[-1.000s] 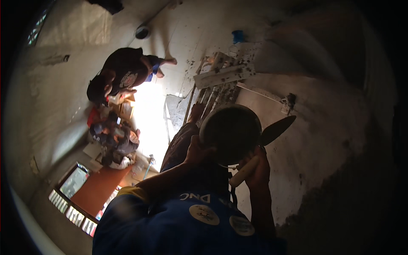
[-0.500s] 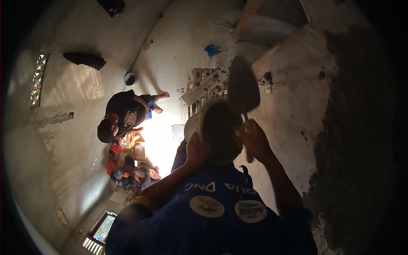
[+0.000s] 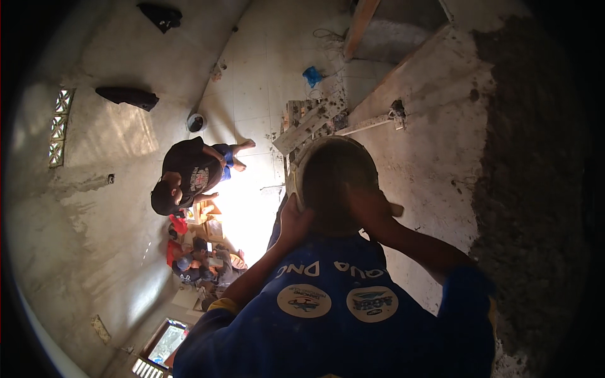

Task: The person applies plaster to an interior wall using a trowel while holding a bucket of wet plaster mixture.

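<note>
Bucket (image 3: 294, 175) sat just beyond the chest of the blue shirt (image 3: 315, 340), dark mouth turned up to the camera, between the 2 hands. Left hand (image 3: 295, 222): curled on the near-left rim, thumb side uppermost, holding the bucket; fingers underneath hidden. Right hand (image 3: 370, 213): over the near-right part of the mouth, apparently closed around a pale handle (image 3: 397, 210), whose butt stuck out past the hand to the person's right. Fingertips blurred into shade; contact with the contents could not be told. Key relation: the handle's long axis ran roughly crosswise, butt outward, so its hidden end pointed in toward the mouth, lying left of and forward from the right grip. Right hand was nearer the mouth's middle; left was nearer the outer wall. Beyond the bucket, a pale plank (image 3: 307, 129) lay across slats (image 3: 293, 112); a dark wall patch (image 3: 526, 189) stood well apart, right.
</note>
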Motion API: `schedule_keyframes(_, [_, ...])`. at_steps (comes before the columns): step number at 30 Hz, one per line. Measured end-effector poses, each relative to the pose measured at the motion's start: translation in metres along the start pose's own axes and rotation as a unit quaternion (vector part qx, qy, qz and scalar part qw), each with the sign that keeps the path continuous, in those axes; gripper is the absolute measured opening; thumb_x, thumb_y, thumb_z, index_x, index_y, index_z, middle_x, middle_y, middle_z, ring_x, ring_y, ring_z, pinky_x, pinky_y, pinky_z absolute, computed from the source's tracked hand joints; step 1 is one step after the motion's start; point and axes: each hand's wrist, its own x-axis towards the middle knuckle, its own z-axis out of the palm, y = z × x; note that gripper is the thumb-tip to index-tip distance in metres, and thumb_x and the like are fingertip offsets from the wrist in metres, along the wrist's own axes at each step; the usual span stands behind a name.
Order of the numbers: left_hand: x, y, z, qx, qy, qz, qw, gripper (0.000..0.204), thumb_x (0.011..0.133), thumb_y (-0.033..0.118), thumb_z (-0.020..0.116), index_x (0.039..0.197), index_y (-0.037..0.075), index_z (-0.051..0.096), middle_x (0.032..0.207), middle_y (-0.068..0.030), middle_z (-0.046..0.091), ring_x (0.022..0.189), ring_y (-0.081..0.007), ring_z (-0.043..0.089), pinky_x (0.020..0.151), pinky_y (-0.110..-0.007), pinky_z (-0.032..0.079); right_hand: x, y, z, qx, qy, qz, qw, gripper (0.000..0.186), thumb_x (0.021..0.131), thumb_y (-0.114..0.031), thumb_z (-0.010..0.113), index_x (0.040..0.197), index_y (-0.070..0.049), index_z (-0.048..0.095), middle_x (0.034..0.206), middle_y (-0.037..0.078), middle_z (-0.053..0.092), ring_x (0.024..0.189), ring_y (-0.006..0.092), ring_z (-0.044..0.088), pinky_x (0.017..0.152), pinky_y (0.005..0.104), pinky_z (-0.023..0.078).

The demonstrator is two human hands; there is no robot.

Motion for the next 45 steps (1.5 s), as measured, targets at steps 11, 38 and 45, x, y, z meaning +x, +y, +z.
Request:
schedule_keyframes(11, [0.001, 0.019, 0.001, 0.03, -0.021, 0.001, 0.999, 0.042, 0.072, 0.016, 0.058, 0.106, -0.006, 0.051, 0.094, -0.0258, 0.062, 0.091, -0.0361, 0.063, 0.079, -0.041, 0.048, -0.025, 0.02, 0.103, 0.173, -0.136, 0.014, 0.975, 0.026, 0.09, -0.027, 0.053, 0.098, -0.003, 0.06, 0.087, 0.017, 0.064, 0.076, 0.0321, 0.065, 0.067, 0.0437, 0.052])
schedule_keyframes(38, [0.052, -0.024, 0.01, -0.152, 0.013, 0.104, 0.983, 0.029, 0.068, 0.005, 0.056, 0.096, 0.0, 0.049, 0.087, -0.0056, 0.053, 0.075, -0.0139, 0.049, 0.068, -0.027, 0.044, -0.123, 0.174, -0.36, 0.606, 0.339, -0.053, 0.717, 0.033, 0.089, -0.04, 0.06, 0.089, -0.007, 0.061, 0.078, 0.008, 0.065, 0.068, 0.0167, 0.062, 0.062, 0.0315, 0.051])
schedule_keyframes(45, [0.053, -0.014, 0.006, -0.143, -0.011, 0.156, 0.977, 0.045, 0.071, 0.007, 0.057, 0.114, -0.005, 0.049, 0.105, -0.0127, 0.057, 0.094, -0.0202, 0.054, 0.084, -0.033, 0.045, -0.072, 0.088, -0.151, 0.732, 0.179, 0.21, 0.624, 0.017, 0.09, -0.021, 0.059, 0.098, -0.006, 0.059, 0.072, 0.004, 0.056, 0.057, 0.0115, 0.052, 0.051, 0.027, 0.045])
